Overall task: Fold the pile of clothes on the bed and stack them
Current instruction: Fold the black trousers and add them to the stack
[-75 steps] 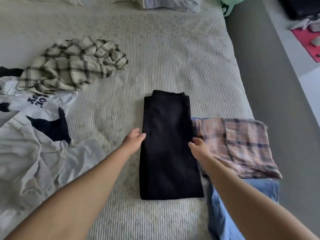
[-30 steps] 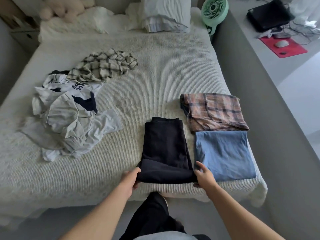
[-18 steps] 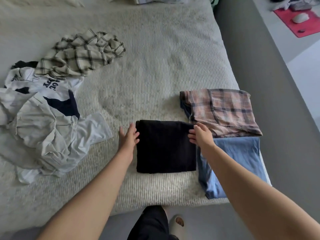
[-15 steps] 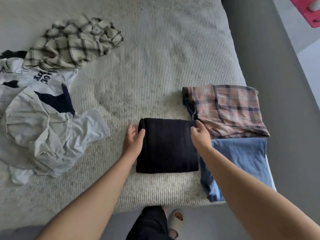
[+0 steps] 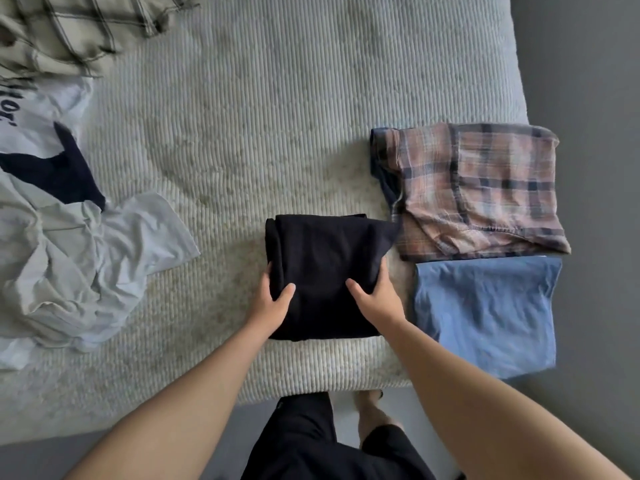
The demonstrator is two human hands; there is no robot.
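A folded black garment lies near the bed's front edge. My left hand grips its left side, thumb on top and fingers underneath. My right hand grips its right side the same way. To the right rest a folded pink plaid garment and, in front of it, a folded blue garment. Unfolded clothes sit at the left: a white garment pile with a dark patch, and a cream checked shirt at the top left.
The ribbed grey bedspread covers the bed. A grey floor strip runs along the bed's right side. My legs in black shorts stand at the front edge of the bed.
The long black garment was folded in half into a compact rectangle. Both hands slid from its far corners to its sides and now grip it, its edges bunching slightly.
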